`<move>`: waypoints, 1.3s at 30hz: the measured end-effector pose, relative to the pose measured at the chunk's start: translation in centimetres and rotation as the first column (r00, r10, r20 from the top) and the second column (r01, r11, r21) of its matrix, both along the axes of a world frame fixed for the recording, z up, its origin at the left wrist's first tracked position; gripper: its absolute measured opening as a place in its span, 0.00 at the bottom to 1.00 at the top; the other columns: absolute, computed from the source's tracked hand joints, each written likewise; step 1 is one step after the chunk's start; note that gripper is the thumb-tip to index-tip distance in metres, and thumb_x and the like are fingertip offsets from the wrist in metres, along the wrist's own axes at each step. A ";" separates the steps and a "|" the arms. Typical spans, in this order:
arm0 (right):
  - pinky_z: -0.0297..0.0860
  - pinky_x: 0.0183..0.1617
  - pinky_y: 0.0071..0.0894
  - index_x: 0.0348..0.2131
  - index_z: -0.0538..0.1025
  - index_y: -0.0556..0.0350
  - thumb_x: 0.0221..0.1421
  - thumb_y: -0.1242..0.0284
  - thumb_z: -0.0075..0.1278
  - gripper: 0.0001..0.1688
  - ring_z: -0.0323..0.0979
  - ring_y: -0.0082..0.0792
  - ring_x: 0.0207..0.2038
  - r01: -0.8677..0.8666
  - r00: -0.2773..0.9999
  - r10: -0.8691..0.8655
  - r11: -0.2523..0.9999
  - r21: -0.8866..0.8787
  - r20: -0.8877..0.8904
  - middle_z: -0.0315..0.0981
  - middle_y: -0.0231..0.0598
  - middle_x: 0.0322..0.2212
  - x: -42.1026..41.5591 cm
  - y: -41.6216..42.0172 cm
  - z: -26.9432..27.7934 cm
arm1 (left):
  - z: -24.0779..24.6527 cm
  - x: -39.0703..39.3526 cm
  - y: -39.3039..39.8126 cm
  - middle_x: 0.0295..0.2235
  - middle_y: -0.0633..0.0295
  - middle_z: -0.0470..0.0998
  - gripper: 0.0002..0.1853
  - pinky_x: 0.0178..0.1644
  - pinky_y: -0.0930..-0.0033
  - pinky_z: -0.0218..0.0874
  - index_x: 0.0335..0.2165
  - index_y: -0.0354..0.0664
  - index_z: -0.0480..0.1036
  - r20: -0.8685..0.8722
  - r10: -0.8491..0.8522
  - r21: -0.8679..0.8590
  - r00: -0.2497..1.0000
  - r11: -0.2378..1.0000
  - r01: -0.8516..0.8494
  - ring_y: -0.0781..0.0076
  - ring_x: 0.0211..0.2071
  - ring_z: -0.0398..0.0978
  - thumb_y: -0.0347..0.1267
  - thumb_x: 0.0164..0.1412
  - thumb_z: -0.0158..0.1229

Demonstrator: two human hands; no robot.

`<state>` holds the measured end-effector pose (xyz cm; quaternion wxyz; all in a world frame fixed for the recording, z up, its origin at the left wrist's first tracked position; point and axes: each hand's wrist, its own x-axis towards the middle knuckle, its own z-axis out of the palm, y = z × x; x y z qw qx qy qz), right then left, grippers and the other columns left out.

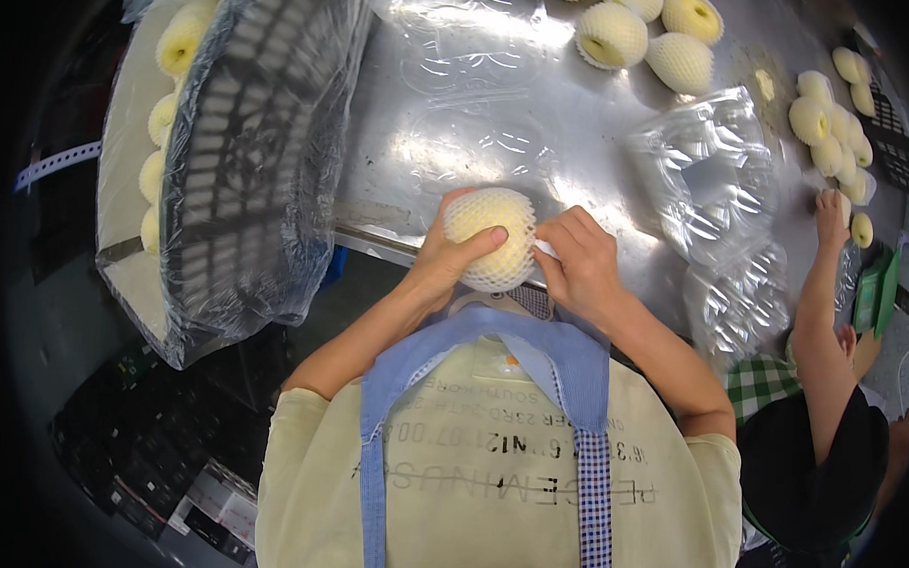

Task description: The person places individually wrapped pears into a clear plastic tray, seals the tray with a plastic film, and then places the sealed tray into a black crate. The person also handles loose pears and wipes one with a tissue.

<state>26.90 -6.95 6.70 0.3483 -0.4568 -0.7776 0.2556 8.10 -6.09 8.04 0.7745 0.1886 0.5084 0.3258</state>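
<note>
In front of my chest, above the near edge of the steel table, a round pale-yellow fruit (479, 264) is wrapped in a white foam net sleeve (502, 203). My left hand (449, 255) cups it from the left, thumb across its near face. At the fruit's right side, my right hand (584, 262) pinches a small white piece between thumb and fingers, against the edge of the sleeve. Whether that piece is part of the sleeve or separate cannot be told. The fingers of my left hand are mostly hidden behind the fruit.
A plastic-lined crate (242, 126) stands at left, with netted fruit (179, 45) along its far side. Clear plastic trays (714, 173) lie right on the steel table (385, 109). More netted fruit (612, 36) sits at the back. A co-worker's hand (831, 218) touches fruit at far right.
</note>
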 end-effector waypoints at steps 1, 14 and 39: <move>0.65 0.26 0.35 0.26 0.72 0.59 0.36 0.80 0.54 0.10 0.68 0.39 0.26 0.049 0.996 -0.054 0.997 -0.065 -0.068 0.69 0.39 0.22 -0.3 -0.3 0.0 | 0.1 0.0 -0.2 0.44 0.53 0.66 0.34 0.47 0.65 0.65 0.51 0.40 0.52 -0.042 -0.003 0.084 0.999 0.996 0.006 0.66 0.46 0.66 0.28 0.49 0.61; 0.66 0.33 0.20 0.33 0.77 0.62 0.49 0.69 0.55 0.13 0.70 0.18 0.29 -0.037 0.800 -0.441 0.640 -0.767 -0.406 0.76 0.34 0.26 -0.4 -2.0 3.4 | -2.6 -2.5 -2.1 0.49 0.48 0.65 0.48 0.54 0.56 0.60 0.54 0.35 0.53 0.275 0.067 0.100 0.959 0.990 -0.098 0.56 0.51 0.66 0.56 0.43 0.58; 0.65 0.28 0.29 0.29 0.75 0.56 0.39 0.78 0.58 0.12 0.68 0.37 0.26 0.038 0.983 -0.061 0.990 -0.133 -0.175 0.71 0.38 0.23 -1.2 -4.4 5.5 | -3.8 -3.3 -5.8 0.51 0.48 0.63 0.49 0.53 0.59 0.61 0.56 0.35 0.51 0.456 -0.051 0.089 0.889 0.996 0.011 0.58 0.51 0.65 0.57 0.44 0.57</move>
